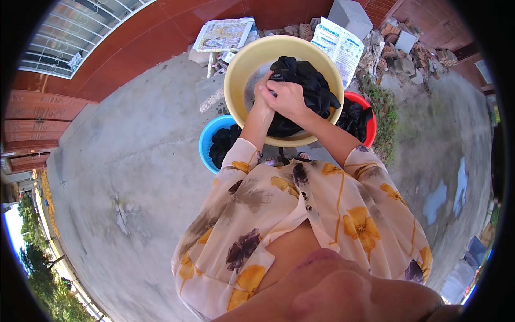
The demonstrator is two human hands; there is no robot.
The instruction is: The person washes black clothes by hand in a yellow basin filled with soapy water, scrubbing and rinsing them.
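A large pale yellow basin (240, 60) stands in front of me with wet black clothing (307, 80) heaped in its middle and right side. Whitish, sudsy water shows along its left inner side. Both my hands meet over the left part of the heap. My left hand (263, 92) is closed at the edge of the black cloth, its fingers partly covered by the other hand. Pressed against it, my right hand (287, 99) has its fingers curled in on the cloth. How much fabric lies between them is hidden.
A blue basin (206, 144) with black cloth sits at the lower left of the yellow one. Another, a red basin (370, 124), holds black cloth on the right. Behind are a white-and-blue printed bag (339, 49), a patterned board (224, 34), bricks (403, 49) and a red wall.
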